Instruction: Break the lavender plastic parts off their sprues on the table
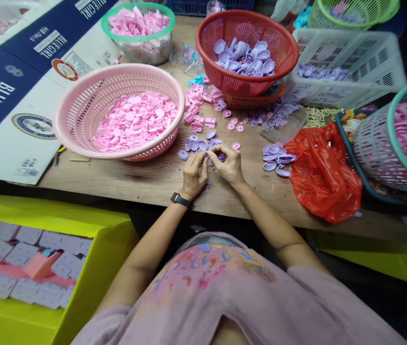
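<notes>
My left hand (pixel 193 175), with a dark watch on its wrist, and my right hand (pixel 228 165) meet over the wooden table (pixel 239 191). Their fingertips are pinched together on a small purple plastic piece (pixel 206 154), mostly covered by the fingers. Just beyond them lies a loose pile of purple oval plastic parts (pixel 194 143). Tiny purple scraps (pixel 207 187) are scattered below my hands. To the right is a second group of purple oval parts (pixel 277 156).
A pink basket (pixel 70 115) of pink parts stands left, a red basket (pixel 210 57) of purple parts behind. A red plastic bag (pixel 325 177) and a tilted teal-rimmed basket (pixel 372 139) are at right. Pink blocks (pixel 196 117) lie between the baskets. A yellow box (pixel 106 249) stands lower left.
</notes>
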Action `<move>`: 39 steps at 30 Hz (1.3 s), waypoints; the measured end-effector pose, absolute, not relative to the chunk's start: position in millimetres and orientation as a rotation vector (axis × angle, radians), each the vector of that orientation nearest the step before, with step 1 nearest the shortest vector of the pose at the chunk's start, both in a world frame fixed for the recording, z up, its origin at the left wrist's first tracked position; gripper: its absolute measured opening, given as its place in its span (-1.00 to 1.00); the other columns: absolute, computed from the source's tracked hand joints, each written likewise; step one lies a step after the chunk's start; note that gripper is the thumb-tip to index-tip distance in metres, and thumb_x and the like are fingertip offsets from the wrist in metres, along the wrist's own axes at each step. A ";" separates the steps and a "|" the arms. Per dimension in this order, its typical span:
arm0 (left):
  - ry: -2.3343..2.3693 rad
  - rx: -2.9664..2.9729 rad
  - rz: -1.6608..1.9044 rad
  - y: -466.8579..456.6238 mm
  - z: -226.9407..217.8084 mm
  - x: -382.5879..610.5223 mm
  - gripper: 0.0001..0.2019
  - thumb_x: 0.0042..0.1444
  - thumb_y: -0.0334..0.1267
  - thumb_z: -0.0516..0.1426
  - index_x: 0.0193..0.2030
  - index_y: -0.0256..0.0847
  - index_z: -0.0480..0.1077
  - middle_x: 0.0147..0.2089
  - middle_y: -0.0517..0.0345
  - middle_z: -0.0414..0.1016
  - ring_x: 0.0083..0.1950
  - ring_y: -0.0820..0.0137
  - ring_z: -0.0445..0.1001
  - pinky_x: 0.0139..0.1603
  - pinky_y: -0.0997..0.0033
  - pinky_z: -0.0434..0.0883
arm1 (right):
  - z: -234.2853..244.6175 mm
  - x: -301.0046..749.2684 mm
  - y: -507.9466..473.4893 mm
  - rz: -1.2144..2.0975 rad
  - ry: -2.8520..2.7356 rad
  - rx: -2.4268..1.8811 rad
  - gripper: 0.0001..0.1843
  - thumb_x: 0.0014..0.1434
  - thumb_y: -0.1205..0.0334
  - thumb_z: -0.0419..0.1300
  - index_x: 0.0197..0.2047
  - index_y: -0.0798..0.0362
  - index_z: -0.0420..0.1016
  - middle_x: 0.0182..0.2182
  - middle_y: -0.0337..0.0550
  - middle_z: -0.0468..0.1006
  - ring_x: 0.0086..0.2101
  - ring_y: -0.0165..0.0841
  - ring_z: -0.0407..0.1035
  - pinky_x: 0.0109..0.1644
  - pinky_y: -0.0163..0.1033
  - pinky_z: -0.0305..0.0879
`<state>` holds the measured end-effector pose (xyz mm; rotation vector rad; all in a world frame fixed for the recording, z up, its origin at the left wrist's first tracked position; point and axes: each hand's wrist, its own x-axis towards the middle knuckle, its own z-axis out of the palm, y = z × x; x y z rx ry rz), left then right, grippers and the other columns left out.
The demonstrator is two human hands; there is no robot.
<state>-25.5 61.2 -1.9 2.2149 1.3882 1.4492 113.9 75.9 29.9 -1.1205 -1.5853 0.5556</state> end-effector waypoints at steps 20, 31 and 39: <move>1.895 1.930 1.153 98.7 -19.4 -82.7 -0.76 0.11 -0.22 0.18 -0.11 -0.24 0.53 -0.09 -0.13 0.51 0.04 0.06 0.44 0.24 -0.09 0.31 | 18.2 237.4 103.2 -0.041 -1.379 -1.785 -0.85 -0.03 0.55 0.33 -0.47 0.13 0.59 -0.39 0.06 0.49 -0.27 -0.24 0.15 -0.17 -0.11 0.04; 1.784 1.861 1.164 89.9 -8.3 -80.2 -0.71 0.07 -0.24 0.21 -0.05 -0.21 0.49 -0.06 0.00 0.51 -0.02 0.22 0.46 0.13 0.19 0.39 | 35.5 150.1 78.8 0.679 -2.153 -1.504 -0.93 0.18 0.37 0.28 -0.34 0.11 0.58 -0.37 -0.15 0.58 -0.30 -0.35 0.39 -0.17 -0.28 0.19; 1.717 1.798 1.264 88.0 -8.6 -84.0 -0.61 -0.03 -0.21 0.30 -0.02 -0.19 0.56 -0.08 0.07 0.43 -0.17 0.37 0.42 -0.07 0.36 0.43 | 24.1 142.9 75.9 0.663 -2.326 -1.432 -0.86 0.23 0.47 0.16 -0.22 0.12 0.53 -0.24 -0.08 0.53 -0.20 -0.30 0.36 -0.08 -0.24 0.22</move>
